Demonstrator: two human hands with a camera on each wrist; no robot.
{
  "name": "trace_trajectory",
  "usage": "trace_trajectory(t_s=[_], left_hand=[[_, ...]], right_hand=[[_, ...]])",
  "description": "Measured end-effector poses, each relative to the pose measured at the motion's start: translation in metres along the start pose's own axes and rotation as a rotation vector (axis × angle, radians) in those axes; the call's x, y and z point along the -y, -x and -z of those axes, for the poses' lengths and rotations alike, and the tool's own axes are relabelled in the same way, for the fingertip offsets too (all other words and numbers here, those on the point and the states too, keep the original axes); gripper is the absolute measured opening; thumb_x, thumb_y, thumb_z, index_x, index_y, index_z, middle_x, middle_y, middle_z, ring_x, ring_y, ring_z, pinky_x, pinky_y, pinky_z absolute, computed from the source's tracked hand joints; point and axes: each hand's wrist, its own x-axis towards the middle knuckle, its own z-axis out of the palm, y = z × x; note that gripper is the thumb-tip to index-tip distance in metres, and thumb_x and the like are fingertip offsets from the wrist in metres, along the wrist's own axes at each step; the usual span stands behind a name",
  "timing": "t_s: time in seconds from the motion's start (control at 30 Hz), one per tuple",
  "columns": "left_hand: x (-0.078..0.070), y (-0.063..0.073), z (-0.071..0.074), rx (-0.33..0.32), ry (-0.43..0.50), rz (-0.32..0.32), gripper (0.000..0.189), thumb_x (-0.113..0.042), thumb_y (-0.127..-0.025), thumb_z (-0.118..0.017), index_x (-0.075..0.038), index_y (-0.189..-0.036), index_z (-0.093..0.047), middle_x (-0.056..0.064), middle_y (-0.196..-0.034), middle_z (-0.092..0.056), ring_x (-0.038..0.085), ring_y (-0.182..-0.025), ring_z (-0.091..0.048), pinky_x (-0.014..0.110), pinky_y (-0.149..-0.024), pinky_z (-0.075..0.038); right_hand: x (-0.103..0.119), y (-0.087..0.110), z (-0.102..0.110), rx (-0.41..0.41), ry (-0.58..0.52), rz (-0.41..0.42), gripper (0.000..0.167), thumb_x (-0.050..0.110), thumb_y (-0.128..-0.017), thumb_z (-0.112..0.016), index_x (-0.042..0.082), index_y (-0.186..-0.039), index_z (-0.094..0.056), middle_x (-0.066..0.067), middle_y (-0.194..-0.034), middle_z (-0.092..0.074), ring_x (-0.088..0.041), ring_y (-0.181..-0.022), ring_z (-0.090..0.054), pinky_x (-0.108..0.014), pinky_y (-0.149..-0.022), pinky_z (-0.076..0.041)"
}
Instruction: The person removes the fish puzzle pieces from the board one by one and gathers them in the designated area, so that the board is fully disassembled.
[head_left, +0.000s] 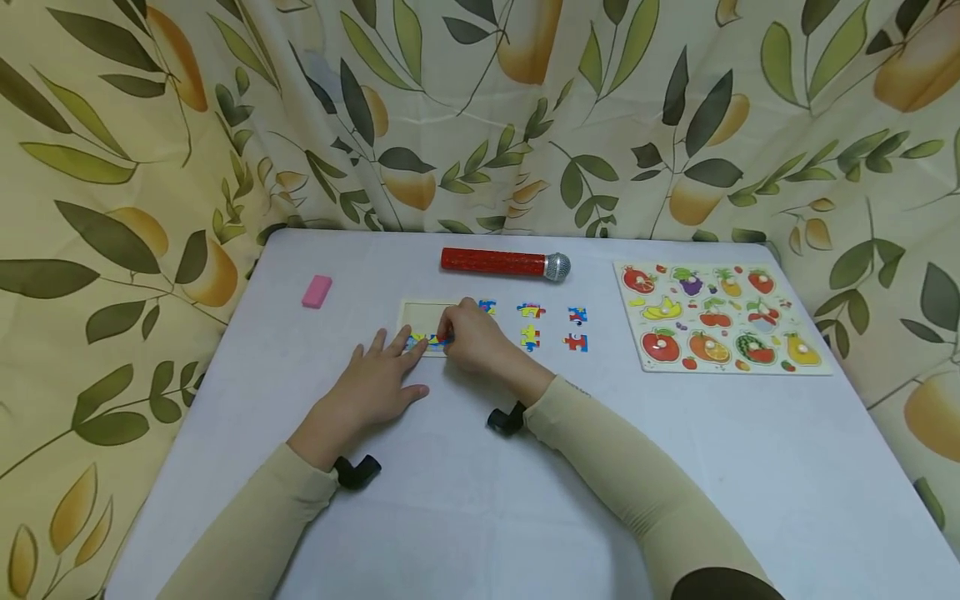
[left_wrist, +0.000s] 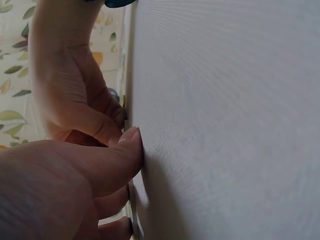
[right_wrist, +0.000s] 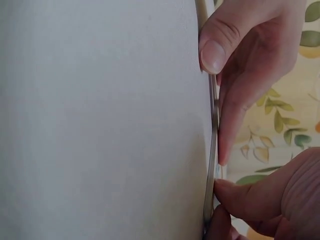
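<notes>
A small wooden puzzle tray (head_left: 423, 312) lies near the table's middle, with several joined blue and yellow jigsaw pieces (head_left: 415, 341) along its front edge. My left hand (head_left: 375, 383) lies with fingers spread, its fingertips touching the tray's front left part and those pieces. Over the tray's right side, my right hand (head_left: 474, 337) has its fingers curled and pinches a jigsaw piece (head_left: 442, 337), mostly hidden by the fingers. Both wrist views look low along the table, showing the left thumb (left_wrist: 131, 142) and the right fingers (right_wrist: 232, 192) at the tray's edge.
Several loose jigsaw pieces (head_left: 531, 311) lie right of the tray. Behind it is a red microphone (head_left: 495, 262). A pink block (head_left: 317, 292) lies at the left. To the right is a fruit puzzle board (head_left: 720, 321). Patterned curtains (head_left: 480, 117) hang behind the white table (head_left: 465, 517).
</notes>
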Motion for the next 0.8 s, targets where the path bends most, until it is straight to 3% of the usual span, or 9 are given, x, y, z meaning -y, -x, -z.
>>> trace_trajectory(t_s=[0.3,0.53,0.8], left_hand=[[-0.001,-0.002,0.000,0.002,0.000,0.006,0.079,-0.054,-0.103,-0.066,-0.025,-0.170,-0.035,0.013,-0.181,-0.019,0.054,-0.164,-0.016,0.079,-0.126,-0.021],[-0.001,-0.002,-0.001,-0.001,-0.003,0.004,0.080,-0.055,-0.103,-0.065,-0.025,-0.170,-0.034,0.012,-0.181,-0.018,0.053,-0.165,-0.016,0.079,-0.126,-0.021],[-0.001,-0.001,0.000,0.004,0.000,0.005,0.079,-0.054,-0.103,-0.065,-0.025,-0.170,-0.034,0.012,-0.181,-0.019,0.054,-0.165,-0.015,0.079,-0.126,-0.021]], right_hand=[[-0.005,0.001,0.003,0.006,-0.023,0.014,0.028,0.008,-0.092,-0.080,0.008,-0.120,-0.075,-0.010,-0.114,-0.063,-0.025,-0.106,-0.058,-0.041,-0.098,-0.055],[-0.009,0.000,0.001,-0.020,-0.062,0.040,0.020,0.004,-0.090,-0.079,0.013,-0.108,-0.077,-0.008,-0.111,-0.064,-0.024,-0.104,-0.057,-0.041,-0.096,-0.055],[-0.012,0.001,-0.001,-0.057,-0.138,0.055,0.023,-0.001,-0.093,-0.075,0.015,-0.110,-0.078,-0.004,-0.109,-0.072,-0.022,-0.100,-0.062,-0.037,-0.094,-0.056]])
